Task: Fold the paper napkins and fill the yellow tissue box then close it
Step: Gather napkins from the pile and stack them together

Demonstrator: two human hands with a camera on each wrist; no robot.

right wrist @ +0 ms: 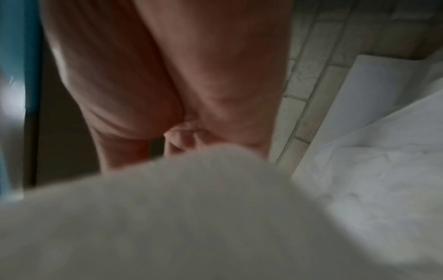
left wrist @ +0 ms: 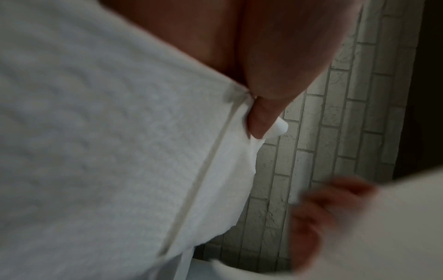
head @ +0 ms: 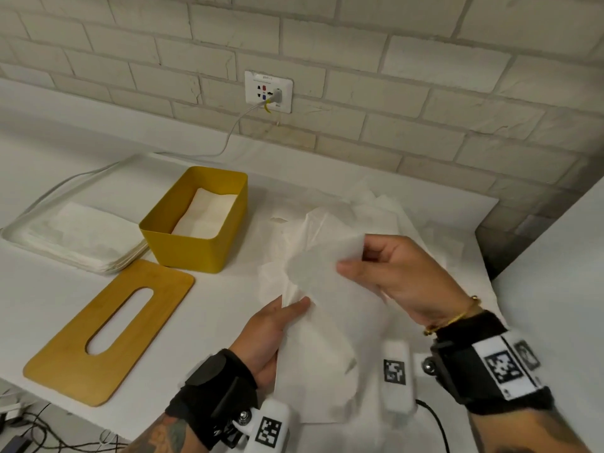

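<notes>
A white paper napkin (head: pixel 323 308) hangs above the table between both hands. My left hand (head: pixel 291 308) pinches its lower left edge; the left wrist view shows the thumb pressed on the napkin (left wrist: pixel 120 151). My right hand (head: pixel 351 256) pinches the upper right part, and the napkin (right wrist: pixel 191 208) fills the lower half of the right wrist view. The yellow tissue box (head: pixel 196 246) stands open to the left with a folded napkin (head: pixel 206 214) inside. Its wooden lid (head: pixel 108 338), with a long slot, lies flat in front of the box.
A stack of white napkins (head: pixel 81 237) lies left of the box. More loose napkins (head: pixel 385 217) are spread on the white table (head: pixel 212 322) behind my hands. A cable runs from a wall socket (head: pixel 268 91) on the brick wall.
</notes>
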